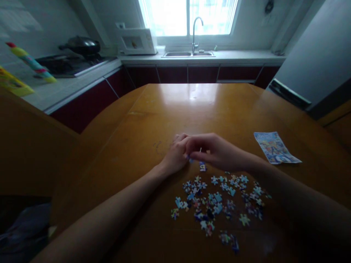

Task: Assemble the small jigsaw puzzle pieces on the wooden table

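My left hand (176, 156) rests on the table with its fingers bent; their tips are hidden behind my right hand, so what they hold cannot be made out. Crossing in front of it, my right hand (212, 148) has thumb and index finger closed at the left hand's edge, pinching a small bluish puzzle piece (191, 160) that is mostly covered. Just below the right hand lies a blue and white puzzle piece (202, 166). Closer to me, a loose spread of puzzle pieces (218, 197) in blue, white and dark tones lies under my right forearm's left side.
A creased picture sheet (276, 148) lies to the right on the wooden table (142, 128). Beyond the table are a sink (178, 54) with a tap, a white microwave (138, 41), and a stove with a black pan (83, 45). A fridge (315, 54) stands at right.
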A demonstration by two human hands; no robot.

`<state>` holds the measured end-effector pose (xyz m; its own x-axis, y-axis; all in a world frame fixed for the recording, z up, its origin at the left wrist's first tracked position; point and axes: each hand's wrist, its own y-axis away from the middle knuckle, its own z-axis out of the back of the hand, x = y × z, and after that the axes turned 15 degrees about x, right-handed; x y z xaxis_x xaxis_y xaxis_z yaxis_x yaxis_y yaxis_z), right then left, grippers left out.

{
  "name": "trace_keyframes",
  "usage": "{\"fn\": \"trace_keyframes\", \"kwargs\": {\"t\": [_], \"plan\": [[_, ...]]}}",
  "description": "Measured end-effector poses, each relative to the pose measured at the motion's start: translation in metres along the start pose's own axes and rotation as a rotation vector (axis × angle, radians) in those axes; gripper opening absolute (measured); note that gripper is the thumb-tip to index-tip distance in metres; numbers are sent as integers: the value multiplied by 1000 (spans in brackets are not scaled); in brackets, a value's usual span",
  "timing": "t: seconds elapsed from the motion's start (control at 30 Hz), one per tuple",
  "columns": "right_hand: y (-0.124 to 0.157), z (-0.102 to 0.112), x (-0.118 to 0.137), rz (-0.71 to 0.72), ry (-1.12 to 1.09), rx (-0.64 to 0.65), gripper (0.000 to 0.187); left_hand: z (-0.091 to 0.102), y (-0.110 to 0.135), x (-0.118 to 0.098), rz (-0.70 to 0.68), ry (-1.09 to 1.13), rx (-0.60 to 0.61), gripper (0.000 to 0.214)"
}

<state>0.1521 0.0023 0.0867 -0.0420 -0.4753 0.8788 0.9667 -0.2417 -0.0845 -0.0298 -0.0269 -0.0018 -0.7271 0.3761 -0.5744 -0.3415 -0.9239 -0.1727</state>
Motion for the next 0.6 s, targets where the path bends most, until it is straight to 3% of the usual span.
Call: {"fn": "trace_keyframes", "kwargs": {"t": [0.13,0.2,0.37,0.6], "plan": [[-3,38,-51,-61,82,-405,8,1,2,-5,-52,-31,44,27],[-3,49,-82,-128,37,-502,9,1,2,-5,-78,-49,77,30],[-4,50,-126,-251,-70,-547,13,0,1,-4,-105,-88,121,34],[-8,39,-126,-205,18,-420,10,1,2,-6,-125,-132,165,38]]}}
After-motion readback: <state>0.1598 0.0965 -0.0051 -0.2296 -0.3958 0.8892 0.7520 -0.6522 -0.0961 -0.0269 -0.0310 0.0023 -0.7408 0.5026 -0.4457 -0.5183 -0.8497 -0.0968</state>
